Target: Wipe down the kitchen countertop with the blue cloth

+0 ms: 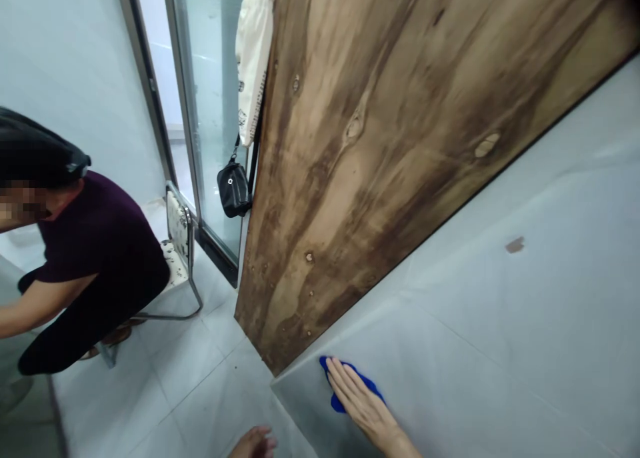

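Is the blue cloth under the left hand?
No, the blue cloth is under the right hand, while the left hand is apart from it.

The right hand (356,397) covers the middle of the blue cloth (338,403), and its forearm runs off the bottom edge. The left hand (255,443) is blurred and cut off at the bottom centre. At the left edge, the seated person's (107,225) hand is out of frame, and their body hides part of the chair (180,225). The black bag's (234,188) emblem is too small to read.
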Demonstrator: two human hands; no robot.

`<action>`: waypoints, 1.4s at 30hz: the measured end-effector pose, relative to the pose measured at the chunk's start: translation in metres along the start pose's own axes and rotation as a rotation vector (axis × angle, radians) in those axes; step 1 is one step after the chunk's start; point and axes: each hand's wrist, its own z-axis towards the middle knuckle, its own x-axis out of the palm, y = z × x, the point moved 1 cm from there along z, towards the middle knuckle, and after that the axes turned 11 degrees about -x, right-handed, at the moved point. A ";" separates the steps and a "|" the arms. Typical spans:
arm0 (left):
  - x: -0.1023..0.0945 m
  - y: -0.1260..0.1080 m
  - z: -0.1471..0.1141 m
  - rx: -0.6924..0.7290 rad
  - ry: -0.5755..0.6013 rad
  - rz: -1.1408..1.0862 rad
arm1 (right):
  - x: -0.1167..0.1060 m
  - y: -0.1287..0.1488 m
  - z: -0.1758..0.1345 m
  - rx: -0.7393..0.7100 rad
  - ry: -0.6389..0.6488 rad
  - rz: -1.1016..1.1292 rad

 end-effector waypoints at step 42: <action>0.219 -0.074 -0.101 0.999 0.168 1.339 | -0.013 0.115 -0.046 1.333 -0.743 -0.159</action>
